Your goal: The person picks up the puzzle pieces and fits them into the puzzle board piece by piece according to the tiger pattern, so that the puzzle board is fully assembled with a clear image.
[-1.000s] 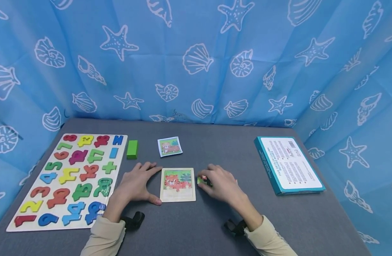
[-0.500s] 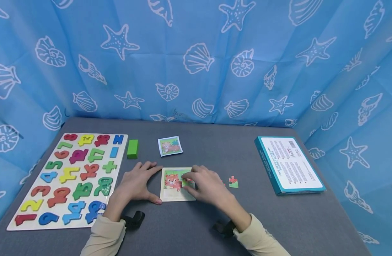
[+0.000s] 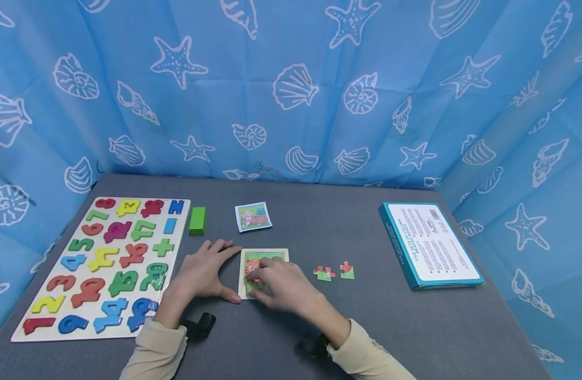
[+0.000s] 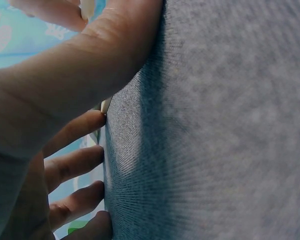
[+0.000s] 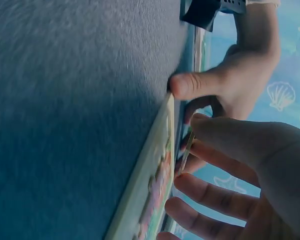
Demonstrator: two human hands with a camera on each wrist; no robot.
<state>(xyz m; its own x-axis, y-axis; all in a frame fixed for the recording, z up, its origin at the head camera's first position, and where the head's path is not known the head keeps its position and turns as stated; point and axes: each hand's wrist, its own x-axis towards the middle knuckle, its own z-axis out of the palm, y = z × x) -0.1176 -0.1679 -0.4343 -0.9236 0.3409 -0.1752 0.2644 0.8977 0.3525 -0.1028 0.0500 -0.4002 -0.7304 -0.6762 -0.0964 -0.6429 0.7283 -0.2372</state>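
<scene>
A small square jigsaw puzzle tray (image 3: 244, 264) with a pale rim and a tiger picture lies mid-table. My left hand (image 3: 202, 269) rests at its left side, fingers spread, thumb at the near-left corner and index finger at the far-left corner. Over the tray's lower-left part, my right hand (image 3: 281, 282) pinches a puzzle piece (image 5: 187, 152) between thumb and index finger. The right wrist view shows that piece edge-on, tilted above the tray; the hand hides much of the picture in the head view. To the right lie two loose puzzle pieces, one (image 3: 324, 273) nearer and another (image 3: 347, 271) farther.
A number board (image 3: 101, 269) with colourful pieces covers the left of the table. Behind the tray are a green block (image 3: 197, 221) and a tiger picture card (image 3: 254, 217). A teal-edged box (image 3: 430, 245) lies at the right. A blue curtain (image 3: 291, 95) hangs behind.
My right hand has picked up a puzzle piece from beside the tray and carried it left over the tray, uncovering two loose pieces. My left hand has stayed put.
</scene>
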